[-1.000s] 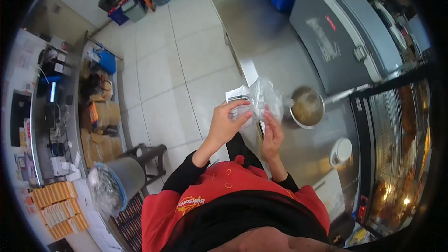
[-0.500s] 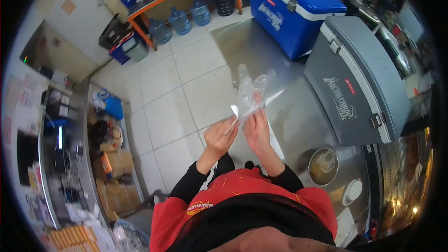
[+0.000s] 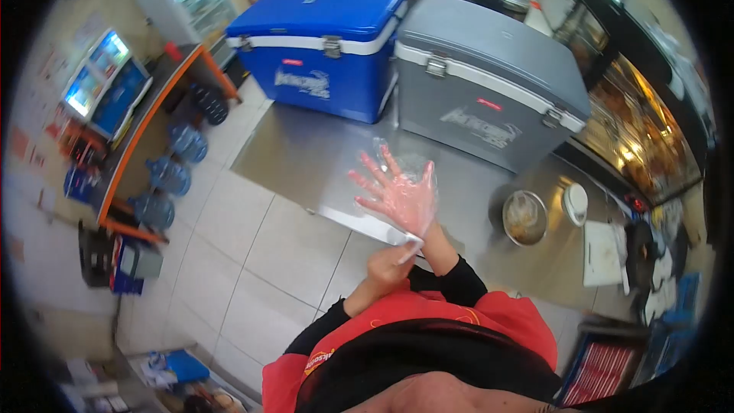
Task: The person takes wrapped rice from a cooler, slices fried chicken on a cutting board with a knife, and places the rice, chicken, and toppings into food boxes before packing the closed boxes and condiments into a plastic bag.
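My right hand [image 3: 404, 197] is inside a clear, loose plastic glove [image 3: 423, 176], its fingers spread wide above the steel counter [image 3: 306, 160]. Just below it, my left hand [image 3: 388, 269] is closed at the right wrist, pinching the glove's cuff. A white strip [image 3: 410, 248] shows at the left fingertips; whether it is paper or part of the glove I cannot tell.
Beyond my hands stand a blue cooler box [image 3: 317, 69] and a grey cooler box [image 3: 489, 92]. To the right are a metal bowl [image 3: 524, 239], a white round lid [image 3: 575, 203], a white cutting board [image 3: 604, 254] and a lit display case [image 3: 638, 126]. Water jugs [image 3: 168, 176] line the floor at left.
My right hand has gone into the glove and spread its fingers, while my left hand moved to the right wrist. The view has turned right, toward the coolers and counter.
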{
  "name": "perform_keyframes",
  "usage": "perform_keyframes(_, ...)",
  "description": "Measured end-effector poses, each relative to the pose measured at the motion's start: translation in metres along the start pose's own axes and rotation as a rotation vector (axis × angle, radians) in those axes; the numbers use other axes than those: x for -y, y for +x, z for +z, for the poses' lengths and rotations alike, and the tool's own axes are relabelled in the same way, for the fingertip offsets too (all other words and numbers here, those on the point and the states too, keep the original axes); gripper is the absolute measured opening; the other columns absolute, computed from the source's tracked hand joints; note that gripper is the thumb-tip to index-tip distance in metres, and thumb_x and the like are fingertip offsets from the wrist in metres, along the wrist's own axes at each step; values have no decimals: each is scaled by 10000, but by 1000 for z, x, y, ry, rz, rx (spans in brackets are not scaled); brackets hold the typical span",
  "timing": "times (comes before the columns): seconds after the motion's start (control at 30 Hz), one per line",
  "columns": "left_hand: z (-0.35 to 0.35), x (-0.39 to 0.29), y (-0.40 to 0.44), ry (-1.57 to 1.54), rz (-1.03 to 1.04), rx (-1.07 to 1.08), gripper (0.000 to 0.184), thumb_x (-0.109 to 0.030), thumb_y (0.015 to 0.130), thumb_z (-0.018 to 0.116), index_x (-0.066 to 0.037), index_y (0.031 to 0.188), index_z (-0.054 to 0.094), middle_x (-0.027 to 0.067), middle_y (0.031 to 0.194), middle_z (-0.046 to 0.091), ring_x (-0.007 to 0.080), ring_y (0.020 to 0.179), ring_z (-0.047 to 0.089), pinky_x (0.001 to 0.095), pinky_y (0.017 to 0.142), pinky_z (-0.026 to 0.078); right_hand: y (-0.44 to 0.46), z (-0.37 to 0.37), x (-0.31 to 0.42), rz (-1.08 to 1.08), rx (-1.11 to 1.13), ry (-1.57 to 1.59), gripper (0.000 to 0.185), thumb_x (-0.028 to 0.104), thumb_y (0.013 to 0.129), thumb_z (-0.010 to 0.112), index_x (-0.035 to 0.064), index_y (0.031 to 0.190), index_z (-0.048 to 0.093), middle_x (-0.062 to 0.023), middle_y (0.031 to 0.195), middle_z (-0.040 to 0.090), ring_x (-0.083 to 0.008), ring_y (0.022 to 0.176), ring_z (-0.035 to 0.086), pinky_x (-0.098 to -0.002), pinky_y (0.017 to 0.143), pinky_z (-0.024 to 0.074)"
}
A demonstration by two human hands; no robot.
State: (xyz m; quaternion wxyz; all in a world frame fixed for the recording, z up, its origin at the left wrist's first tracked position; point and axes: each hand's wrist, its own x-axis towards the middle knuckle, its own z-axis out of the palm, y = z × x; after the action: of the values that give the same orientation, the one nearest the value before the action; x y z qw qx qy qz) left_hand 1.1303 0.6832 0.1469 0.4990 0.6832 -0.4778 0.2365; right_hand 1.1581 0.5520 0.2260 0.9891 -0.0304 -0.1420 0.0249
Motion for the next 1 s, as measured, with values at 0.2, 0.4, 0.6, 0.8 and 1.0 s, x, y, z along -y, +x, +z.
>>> perform_keyframes(0.2, 24, 20, 46, -271, -107, 222, 286, 2, 731, 621, -72, 1007, 633, 92, 869, 656, 256, 604, 621, 311, 546, 497, -40, 40, 140, -964, -838, -1531, 268, 261, 888, 525, 81, 1084, 556, -35, 1114, 575, -163, 954, 565, -263, 787, 446)
perform_keyframes(0.4, 53, 69, 187, 95, 142, 24, 391, 99, 688, 526, -13, 1055, 602, 130, 1113, 568, 307, 1001, 545, 376, 779, 468, -104, 76, 317, -1113, -948, -3174, 327, 145, 730, 666, 146, 1050, 602, -71, 824, 567, -253, 747, 568, -375, 669, 448)
perform_keyframes(0.6, 135, 97, 359, 347, 647, -6, 412, -17, 694, 595, -47, 1103, 556, 45, 1258, 476, 272, 1200, 426, 527, 973, 313, -93, 105, 388, -1458, -703, -3146, 289, 188, 704, 691, 185, 986, 626, -8, 781, 554, -197, 694, 556, -328, 600, 457)
perform_keyframes(0.8, 218, 78, 575, 483, 378, 20, 300, -290, 884, 450, -53, 909, 632, 150, 851, 631, 315, 778, 608, 443, 729, 445, -3, 208, 420, -1520, -644, -3221, 170, 170, 747, 646, 115, 902, 604, -73, 788, 588, -254, 728, 582, -347, 631, 469)
perform_keyframes(1.0, 248, 99, 635, 425, 480, -125, 459, -350, 917, 339, -27, 768, 629, 168, 698, 614, 358, 643, 591, 458, 626, 454, -28, 129, 545, 103, -1384, -2870, 489, 487, 791, 523, 34, 957, 604, -178, 925, 612, -333, 866, 589, -402, 767, 456)
